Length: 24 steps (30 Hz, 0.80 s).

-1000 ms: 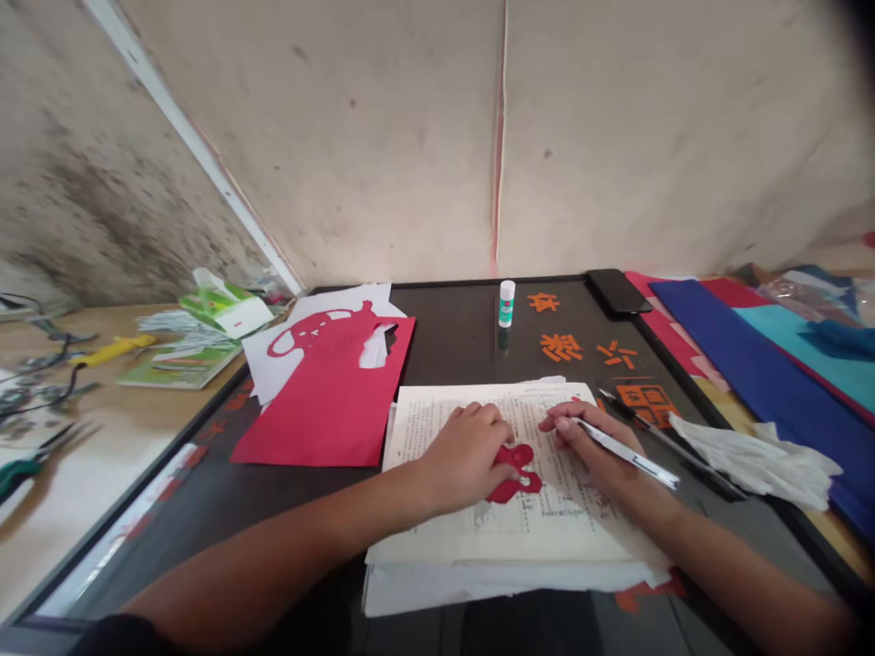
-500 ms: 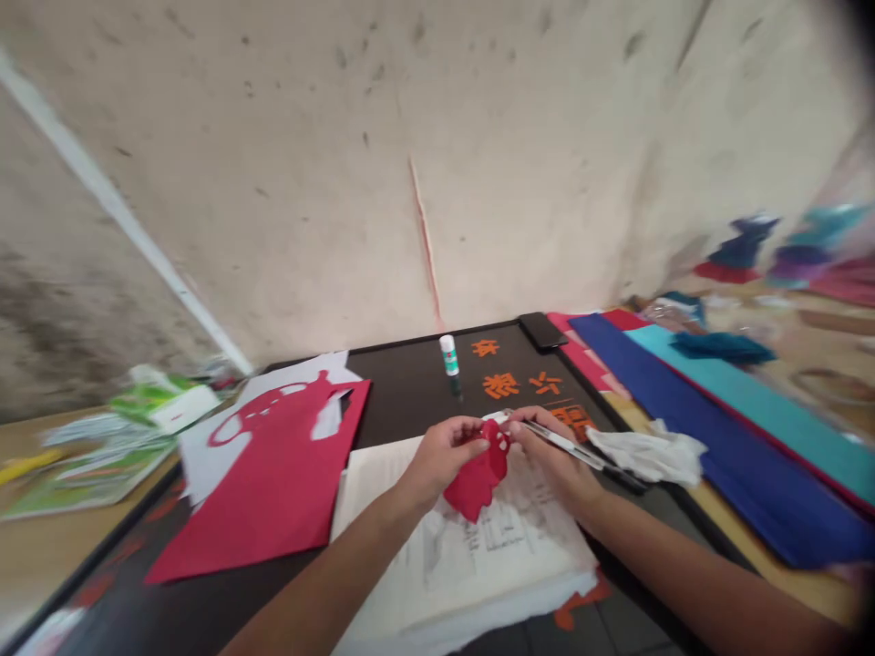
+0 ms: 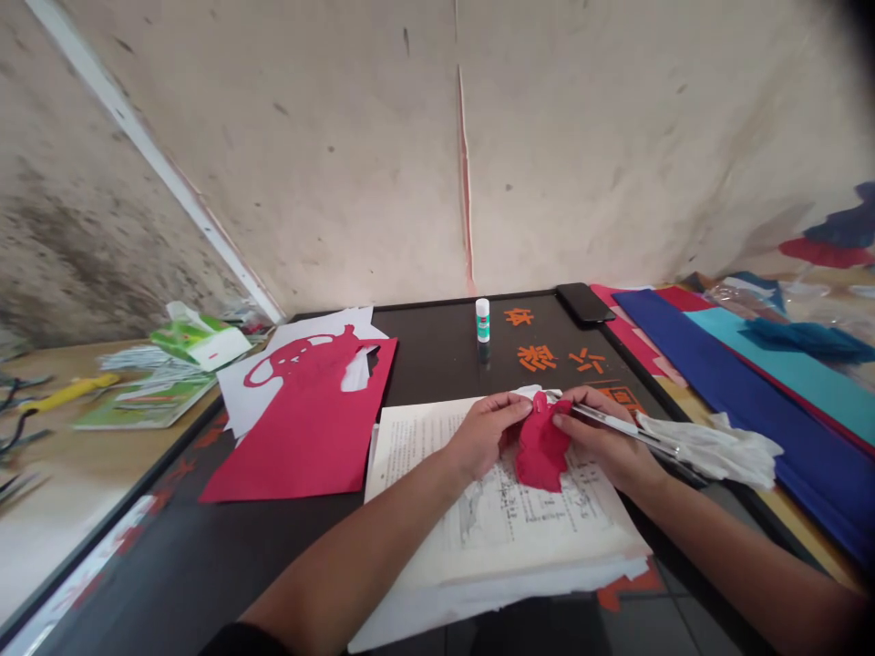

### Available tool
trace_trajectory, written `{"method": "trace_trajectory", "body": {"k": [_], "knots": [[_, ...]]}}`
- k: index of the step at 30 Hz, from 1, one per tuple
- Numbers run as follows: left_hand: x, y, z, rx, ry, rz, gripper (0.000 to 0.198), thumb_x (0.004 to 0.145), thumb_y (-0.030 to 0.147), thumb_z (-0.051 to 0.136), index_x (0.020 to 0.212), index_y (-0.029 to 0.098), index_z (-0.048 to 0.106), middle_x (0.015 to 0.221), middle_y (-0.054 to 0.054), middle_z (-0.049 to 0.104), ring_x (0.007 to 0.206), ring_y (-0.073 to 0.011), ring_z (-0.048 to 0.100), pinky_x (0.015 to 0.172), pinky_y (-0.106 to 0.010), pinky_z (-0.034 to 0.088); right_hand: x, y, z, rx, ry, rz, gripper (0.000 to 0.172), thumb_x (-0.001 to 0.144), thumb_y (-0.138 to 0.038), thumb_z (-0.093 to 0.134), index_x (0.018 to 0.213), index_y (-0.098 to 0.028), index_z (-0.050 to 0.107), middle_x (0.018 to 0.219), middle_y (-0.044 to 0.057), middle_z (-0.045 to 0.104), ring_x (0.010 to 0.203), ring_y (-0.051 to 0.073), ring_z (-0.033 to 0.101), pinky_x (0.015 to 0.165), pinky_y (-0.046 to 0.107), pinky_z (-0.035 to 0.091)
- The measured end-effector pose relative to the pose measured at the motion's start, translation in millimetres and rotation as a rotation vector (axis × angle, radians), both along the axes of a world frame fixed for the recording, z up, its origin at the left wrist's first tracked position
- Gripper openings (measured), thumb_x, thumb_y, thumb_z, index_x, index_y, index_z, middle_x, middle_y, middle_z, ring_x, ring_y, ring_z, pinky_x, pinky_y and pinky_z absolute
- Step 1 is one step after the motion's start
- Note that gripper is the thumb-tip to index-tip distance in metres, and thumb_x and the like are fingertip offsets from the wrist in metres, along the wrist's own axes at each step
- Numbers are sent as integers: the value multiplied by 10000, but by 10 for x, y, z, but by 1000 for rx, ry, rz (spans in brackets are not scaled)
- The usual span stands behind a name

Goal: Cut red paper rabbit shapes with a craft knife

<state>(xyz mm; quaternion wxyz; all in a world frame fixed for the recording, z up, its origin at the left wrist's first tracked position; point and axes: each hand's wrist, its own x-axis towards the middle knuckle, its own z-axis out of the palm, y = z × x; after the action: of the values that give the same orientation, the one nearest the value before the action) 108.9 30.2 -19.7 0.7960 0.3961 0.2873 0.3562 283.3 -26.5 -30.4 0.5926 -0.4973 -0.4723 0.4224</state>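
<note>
My left hand [image 3: 487,434] and my right hand [image 3: 602,440] both pinch a small red paper cutout [image 3: 540,445], holding it up just above a stack of printed pages [image 3: 492,519]. A silver craft knife [image 3: 633,431] also lies in my right hand's grip, its body pointing to the right. The printed pages rest on a black board [image 3: 287,547].
A big red sheet [image 3: 301,428] with a teapot shape cut out lies on white paper at left. A glue stick [image 3: 482,320], orange paper characters [image 3: 539,357] and a phone [image 3: 584,302] sit at the back. White cloth [image 3: 717,446] and blue and teal sheets [image 3: 752,364] lie right.
The red cutout lay flat on the pages under my left hand; both hands have lifted it and hold it up. The view swung meanwhile.
</note>
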Motion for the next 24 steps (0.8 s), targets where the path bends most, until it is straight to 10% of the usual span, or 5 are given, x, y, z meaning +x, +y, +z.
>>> {"method": "trace_trajectory", "body": {"k": [7, 14, 24], "knots": [[2, -22, -13, -5, -22, -17, 415, 561, 420, 915, 722, 125, 672, 666, -10, 634, 599, -98, 556, 656, -249, 447, -68, -57, -6, 23, -213, -58, 204, 786, -374, 738, 864, -224, 624, 698, -5, 636, 568, 146, 562, 522, 272, 439], [-9, -28, -27, -7, -33, -3, 397, 575, 421, 903, 763, 118, 730, 739, -48, 674, 682, -134, 598, 726, -284, 475, -35, -59, 102, 636, -878, -325, 346, 737, -202, 769, 949, -251, 501, 972, 71, 690, 922, 256, 645, 844, 419, 486], [-18, -69, -29, 65, -12, -36, 379, 592, 406, 894, 805, 124, 758, 794, -62, 689, 761, -156, 616, 754, -285, 469, -77, -128, 235, 810, -1173, -310, 268, 774, -90, 687, 836, -259, 489, 793, -3, 733, 838, 228, 661, 854, 425, 397]]}}
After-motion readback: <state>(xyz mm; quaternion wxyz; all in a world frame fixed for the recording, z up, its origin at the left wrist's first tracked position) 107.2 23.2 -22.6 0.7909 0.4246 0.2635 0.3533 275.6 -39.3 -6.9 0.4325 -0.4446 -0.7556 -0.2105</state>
